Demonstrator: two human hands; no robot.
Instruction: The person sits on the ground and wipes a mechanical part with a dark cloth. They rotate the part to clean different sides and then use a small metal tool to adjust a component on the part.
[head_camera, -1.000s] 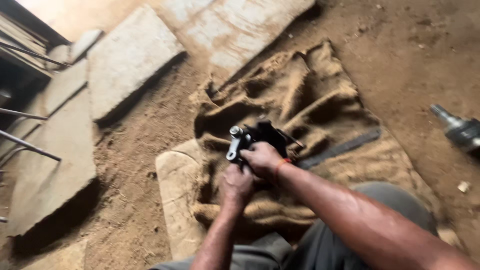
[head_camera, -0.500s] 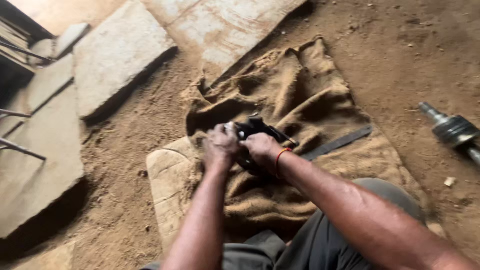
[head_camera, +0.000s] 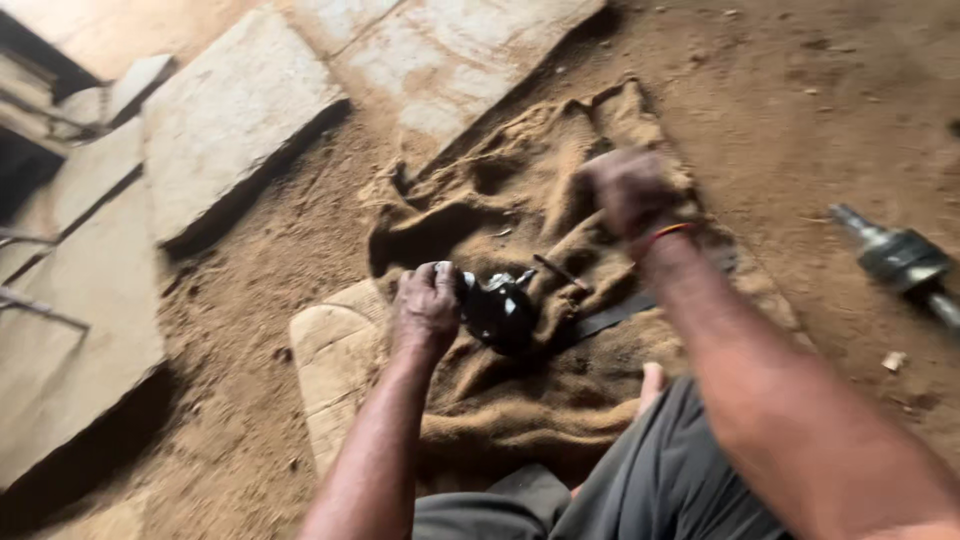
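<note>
A black, glossy metal part (head_camera: 500, 312) lay on burlap (head_camera: 520, 400), its long axis running left to right, gripped at its left end by the left hand (head_camera: 427, 308). The blurred right hand (head_camera: 625, 190) hovered clenched above, holding nothing.

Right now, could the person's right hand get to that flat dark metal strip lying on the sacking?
Probably yes. The right hand hovers above the burlap sacking, and the flat metal strip lies uncovered just below the wrist.

No packages, no labels, no signs, no screens anywhere in view
</note>
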